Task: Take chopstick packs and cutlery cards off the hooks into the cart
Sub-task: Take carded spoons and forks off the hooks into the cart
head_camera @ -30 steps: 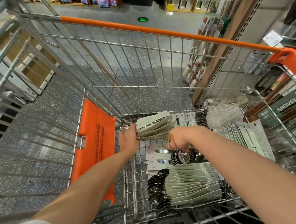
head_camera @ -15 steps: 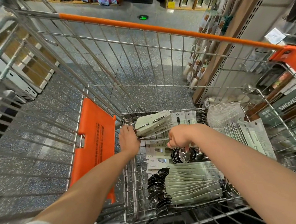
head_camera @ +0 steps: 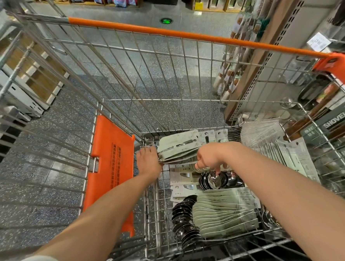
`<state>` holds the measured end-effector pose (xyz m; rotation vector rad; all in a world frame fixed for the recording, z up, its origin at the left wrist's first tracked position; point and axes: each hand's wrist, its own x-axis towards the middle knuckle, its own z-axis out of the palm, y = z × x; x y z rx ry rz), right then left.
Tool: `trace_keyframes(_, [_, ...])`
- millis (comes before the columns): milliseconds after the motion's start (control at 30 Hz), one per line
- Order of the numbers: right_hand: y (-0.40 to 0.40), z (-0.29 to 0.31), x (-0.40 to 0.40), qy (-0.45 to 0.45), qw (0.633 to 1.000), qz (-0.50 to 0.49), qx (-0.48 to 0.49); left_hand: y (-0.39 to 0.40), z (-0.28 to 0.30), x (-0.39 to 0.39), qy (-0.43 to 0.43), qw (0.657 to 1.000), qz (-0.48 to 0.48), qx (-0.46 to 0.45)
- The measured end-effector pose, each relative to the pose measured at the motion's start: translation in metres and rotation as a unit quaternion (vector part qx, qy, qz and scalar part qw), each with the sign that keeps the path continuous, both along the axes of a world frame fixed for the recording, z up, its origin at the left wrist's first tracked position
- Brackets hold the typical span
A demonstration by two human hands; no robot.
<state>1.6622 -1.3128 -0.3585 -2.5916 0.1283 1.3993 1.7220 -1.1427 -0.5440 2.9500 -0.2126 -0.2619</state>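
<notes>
Wire cart [head_camera: 145,103], seen from above, orange handle bar [head_camera: 181,32] across the far rim, orange flap [head_camera: 111,166] folded against the left wall. Shop floor shows through the mesh; a shelf unit with hanging brushes [head_camera: 241,53] stands past the far right corner, and a box marked SHOVEL [head_camera: 336,120] sits just outside the right wall.

Left hand [head_camera: 148,162] at the far left corner of the cart floor, grip closed on the left end of a stack of pale green cutlery cards [head_camera: 178,148]. Stack is tilted, long axis running left to right, right end raised slightly toward the far wall.

Right hand [head_camera: 208,157] over the middle of the cart floor, fingers curled downward, pinching near the top of a shiny spoon [head_camera: 214,180]; exact contact hidden by the knuckles. Spoon bowl faces up among other dark spoon bowls.

Near edge: a fanned row of green cards [head_camera: 223,214] with spoon bowls sticking out to the left. White knife cards [head_camera: 179,180] lie flat between this row and the held stack. Along the right wall: clear long packs [head_camera: 269,142], leaning, long axis roughly near to far.

Bare mesh remains along the left wall, beside the left forearm. Right half of the floor is crowded.
</notes>
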Motion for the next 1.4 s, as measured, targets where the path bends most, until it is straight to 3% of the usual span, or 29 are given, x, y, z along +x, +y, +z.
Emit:
trace_keyframes(367, [-0.005, 0.006, 0.007, -0.015, 0.999, -0.028, 0.011, 0.005, 0.013, -0.007, 0.012, 0.986, -0.162, 0.039])
trace_keyframes(533, [-0.012, 0.016, 0.011, -0.046, 0.998, -0.048, 0.016, 0.01, 0.026, -0.005, 0.024, 0.983, -0.179, 0.04])
trace_keyframes(833, [-0.028, 0.051, 0.0, -0.109, 0.99, -0.094, -0.014, 0.02, 0.098, 0.012, 0.065, 0.965, -0.248, 0.053])
trace_keyframes(967, [-0.036, 0.071, -0.014, -0.105, 0.976, -0.189, 0.023, 0.013, 0.129, 0.016, 0.054, 0.96, -0.271, 0.04])
trace_keyframes(1067, [-0.051, 0.09, -0.022, -0.146, 0.948, -0.274, 0.074, 0.001, 0.147, 0.013, 0.028, 0.96, -0.278, -0.024])
trace_keyframes(1233, [-0.103, 0.136, -0.062, -0.28, 0.889, -0.357, 0.061, -0.038, 0.185, -0.003, -0.025, 0.945, -0.312, -0.099])
trace_keyframes(1300, [-0.127, 0.147, -0.082, -0.323, 0.838, -0.433, 0.073, -0.054, 0.2, -0.009, -0.041, 0.93, -0.349, -0.107])
trace_keyframes(1400, [-0.15, 0.157, -0.118, -0.333, 0.757, -0.534, 0.176, -0.073, 0.216, -0.02, -0.069, 0.899, -0.412, -0.128])
